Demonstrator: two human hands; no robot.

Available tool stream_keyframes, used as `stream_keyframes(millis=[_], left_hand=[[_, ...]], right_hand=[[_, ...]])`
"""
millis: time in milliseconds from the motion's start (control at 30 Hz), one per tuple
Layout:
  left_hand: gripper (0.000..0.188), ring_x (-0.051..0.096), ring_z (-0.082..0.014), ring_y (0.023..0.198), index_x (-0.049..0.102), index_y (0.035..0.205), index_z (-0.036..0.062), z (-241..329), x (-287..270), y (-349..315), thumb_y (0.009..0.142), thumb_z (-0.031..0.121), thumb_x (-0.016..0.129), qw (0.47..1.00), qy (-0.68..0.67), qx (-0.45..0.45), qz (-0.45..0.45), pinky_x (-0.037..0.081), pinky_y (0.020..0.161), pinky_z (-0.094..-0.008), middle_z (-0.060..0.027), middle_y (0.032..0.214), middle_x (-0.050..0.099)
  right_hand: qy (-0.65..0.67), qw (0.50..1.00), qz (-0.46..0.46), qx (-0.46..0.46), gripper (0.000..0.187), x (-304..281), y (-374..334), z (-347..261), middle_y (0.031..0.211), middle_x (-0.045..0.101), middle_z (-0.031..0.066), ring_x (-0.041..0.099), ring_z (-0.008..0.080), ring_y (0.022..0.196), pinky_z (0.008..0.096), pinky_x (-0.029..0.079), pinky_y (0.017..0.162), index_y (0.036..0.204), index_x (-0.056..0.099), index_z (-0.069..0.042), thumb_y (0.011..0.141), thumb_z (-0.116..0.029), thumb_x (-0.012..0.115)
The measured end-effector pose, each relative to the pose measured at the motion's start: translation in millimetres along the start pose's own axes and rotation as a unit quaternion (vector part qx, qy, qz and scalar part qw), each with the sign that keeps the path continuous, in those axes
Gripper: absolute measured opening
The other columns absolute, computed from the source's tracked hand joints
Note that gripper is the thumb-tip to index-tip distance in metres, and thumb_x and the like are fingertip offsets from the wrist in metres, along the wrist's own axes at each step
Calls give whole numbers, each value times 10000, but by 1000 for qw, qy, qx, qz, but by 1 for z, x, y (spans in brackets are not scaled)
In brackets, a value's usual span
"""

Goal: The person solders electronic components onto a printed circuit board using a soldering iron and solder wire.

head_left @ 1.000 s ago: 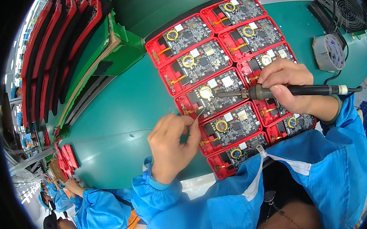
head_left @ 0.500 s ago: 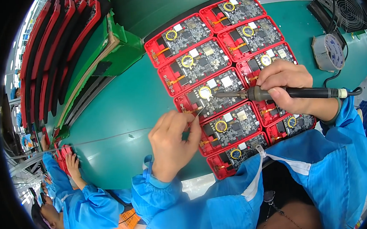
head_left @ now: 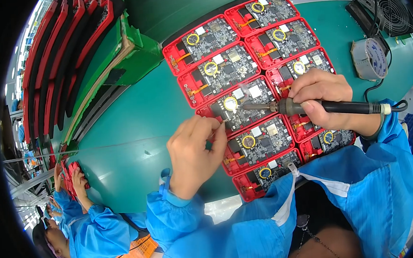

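My right hand (head_left: 322,96) is closed around a soldering iron (head_left: 330,105), held nearly level with its tip pointing left. That tip is beside the round yellow-rimmed part (head_left: 231,104) on a dark circuit board (head_left: 246,114) in a red housing, and a faint wisp of smoke hangs above the board. At the board's left edge, my left hand (head_left: 196,151) pinches a thin solder wire (head_left: 122,144), which trails off to the left. A short end of it shows at the fingertips. Whether the iron touches the board is too small to tell.
Several more red housings with boards (head_left: 210,36) lie in two columns on the green table (head_left: 116,120). A tape roll (head_left: 369,59) and a black fan (head_left: 394,11) stand right. Red housings (head_left: 65,57) are stacked upright at left; a co-worker (head_left: 97,230) in blue handles red parts.
My left fingers have drawn the solder wire end slightly back from the iron tip, and smoke has appeared. The iron stays nearly still. At left, the co-worker's hands have moved on the red part.
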State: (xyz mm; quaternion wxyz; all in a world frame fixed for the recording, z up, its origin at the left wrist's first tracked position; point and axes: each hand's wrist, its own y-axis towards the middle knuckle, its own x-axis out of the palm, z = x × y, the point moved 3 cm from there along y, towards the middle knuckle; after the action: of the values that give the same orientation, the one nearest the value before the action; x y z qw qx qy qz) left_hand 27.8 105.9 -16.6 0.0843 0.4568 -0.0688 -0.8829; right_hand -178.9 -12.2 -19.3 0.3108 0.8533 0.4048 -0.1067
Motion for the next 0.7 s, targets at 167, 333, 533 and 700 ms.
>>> stream_keyframes(millis=[167, 333, 533, 700], left_hand=[[133, 521, -176, 509, 587, 717, 50, -4, -6, 8, 656, -20, 683, 999, -44, 3, -14, 406, 460, -286, -50, 578, 518], [333, 556, -219, 628, 641, 939, 13, -10, -11, 30, 622, 30, 741, 995, -70, 25, -67, 454, 551, -311, -101, 766, 553], [262, 549, -173, 672, 649, 917, 1, -13, 3, 40, 663, -32, 703, 985, -95, 17, -142, 450, 592, -271, -72, 769, 551], [238, 550, -180, 669, 647, 904, -6, -13, 5, 42, 673, -38, 693, 985, -66, 36, -153, 451, 583, -274, -78, 771, 552]], right_hand=[[2, 1000, -7, 4, 148, -1, 0, 0, 822, 605, 166, 605, 232, 697, 325, 511, 614, 806, 595, 17, 813, -125, 554], [6, 1000, -2, 9, 138, 0, -2, 1, 827, 604, 166, 604, 232, 699, 323, 511, 614, 811, 595, 15, 810, -117, 555], [5, 1000, -3, 5, 134, 1, -2, -1, 824, 605, 162, 602, 230, 696, 320, 510, 614, 810, 593, 14, 807, -113, 551], [-7, 1000, -10, 0, 137, 0, -2, -4, 818, 607, 159, 603, 230, 688, 318, 511, 610, 807, 591, 14, 804, -116, 548]])
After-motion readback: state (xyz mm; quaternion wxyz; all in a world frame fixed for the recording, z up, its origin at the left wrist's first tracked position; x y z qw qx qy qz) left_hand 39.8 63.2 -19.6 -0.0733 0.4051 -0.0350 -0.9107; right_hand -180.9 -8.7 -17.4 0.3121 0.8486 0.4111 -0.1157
